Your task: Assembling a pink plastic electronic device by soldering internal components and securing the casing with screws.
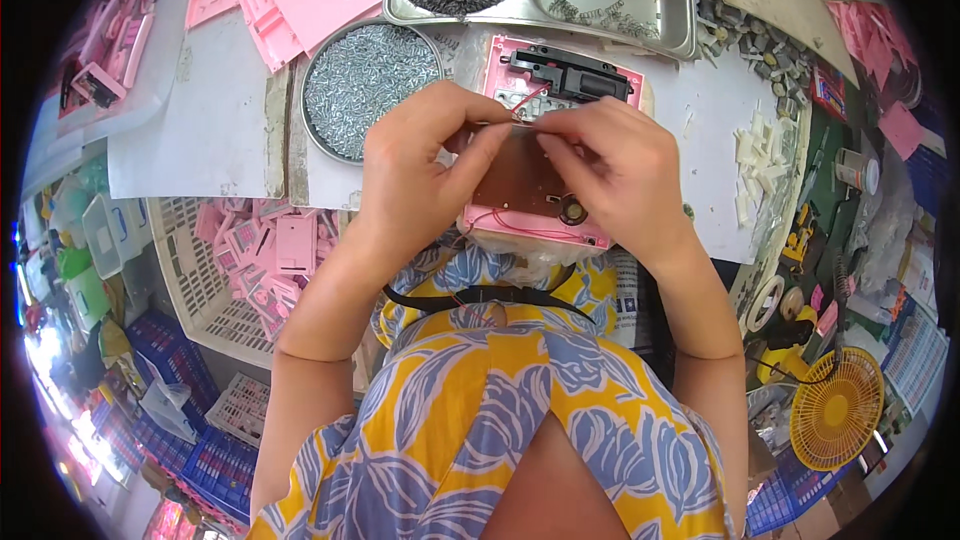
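Note:
In front of me lies a pink plastic housing (498, 56) with a black mechanism (580, 75) at its far end. A brown board (515, 180) covers its middle, and a small round dark part (572, 210) sits near its right edge. My left hand (425, 145) and my right hand (620, 155) meet over the board's far edge, both pinched closed. Between their fingertips is something thin, too small to name. A red wire (530, 98) runs from the mechanism toward the left fingertips. More red wire lies along the near edge of the housing.
A round tin of screws (365, 80) stands left of the housing. Beyond it is a metal tray (540, 15) with springs. White plastic parts (755, 165) and grey pieces (765, 65) lie at right. A crate (200, 275) of pink parts stands at lower left, a yellow basket (838, 408) at lower right.

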{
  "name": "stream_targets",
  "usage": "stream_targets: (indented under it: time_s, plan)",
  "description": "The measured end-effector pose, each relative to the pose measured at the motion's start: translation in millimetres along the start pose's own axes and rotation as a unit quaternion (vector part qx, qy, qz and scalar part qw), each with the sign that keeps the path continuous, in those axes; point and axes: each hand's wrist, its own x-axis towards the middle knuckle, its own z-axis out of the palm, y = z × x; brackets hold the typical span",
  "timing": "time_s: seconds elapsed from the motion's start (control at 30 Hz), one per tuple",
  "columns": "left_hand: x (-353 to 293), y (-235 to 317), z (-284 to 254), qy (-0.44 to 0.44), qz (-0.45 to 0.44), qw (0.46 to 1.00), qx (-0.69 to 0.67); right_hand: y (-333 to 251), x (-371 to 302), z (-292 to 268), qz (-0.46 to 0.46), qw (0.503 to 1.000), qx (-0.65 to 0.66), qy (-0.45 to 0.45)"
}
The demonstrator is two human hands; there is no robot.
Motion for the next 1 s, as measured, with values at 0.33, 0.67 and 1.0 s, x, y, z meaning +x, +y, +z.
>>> stream_targets:
  time_s: [0.33,0.67,1.0]
  plan:
    - [-2.2,-6.0,-10.0,0.027,0.064,0.998,-0.002,5.0,5.0,-11.4,-0.021,0.994,-0.104,-0.023]
    - [22.9,-8.0,30.0,-0.081,0.14,0.979,0.121,13.2,-17.8,-22.7,0.047,0.997,0.03,0.059]
    - [31.8,-24.6,20.8,-0.103,0.166,0.979,0.063,22.0,-22.3,-31.6,0.07,0.996,0.039,0.037]
